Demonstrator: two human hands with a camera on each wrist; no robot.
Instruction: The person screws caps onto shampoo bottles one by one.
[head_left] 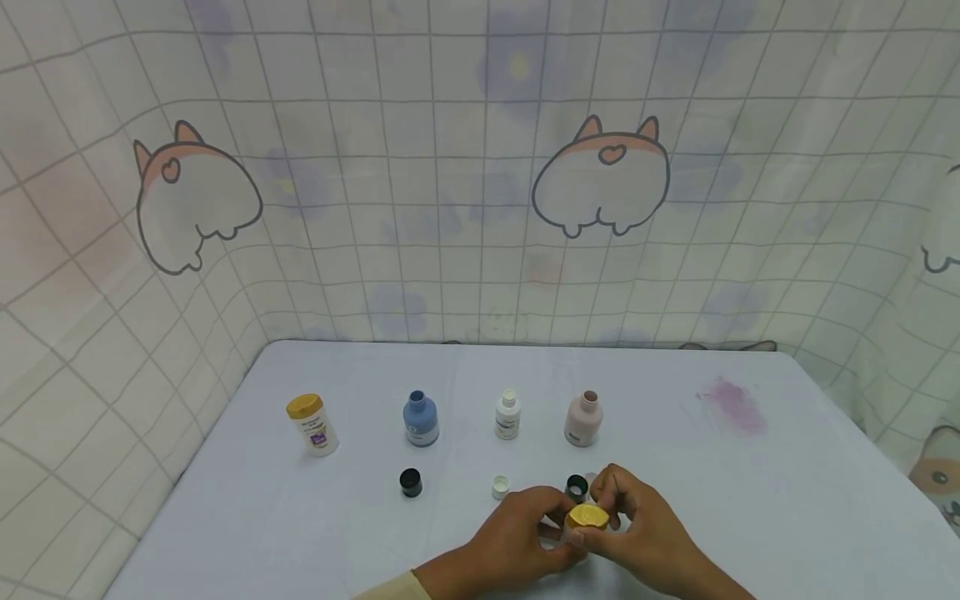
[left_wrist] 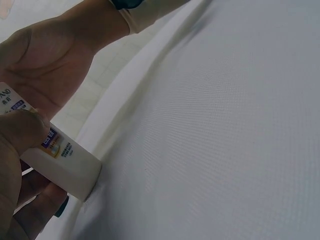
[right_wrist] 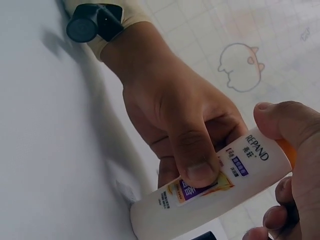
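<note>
My left hand [head_left: 517, 533] grips the body of a white lotion bottle [right_wrist: 175, 212] printed REPAND, thumb lying across its label. The bottle's gold cap [head_left: 587, 516] faces up between both hands. From the other side, my right hand [head_left: 648, 525] pinches at this cap, its thumb and fingers around the edge. In the right wrist view the right thumb [right_wrist: 287, 117] presses near the bottle's shoulder, by the orange-looking cap. Just beyond the hands sits a loose black cap [head_left: 577, 487]. In the left wrist view the bottle's base is close over the white cloth.
A capped white-and-yellow bottle [head_left: 313, 427] stands at the left. Uncapped blue [head_left: 421, 421], small white [head_left: 507, 417] and pink [head_left: 583, 421] bottles stand in a row. A black cap [head_left: 410, 482] and a white cap [head_left: 501, 487] lie in front. A pink stain [head_left: 735, 406] marks the white table.
</note>
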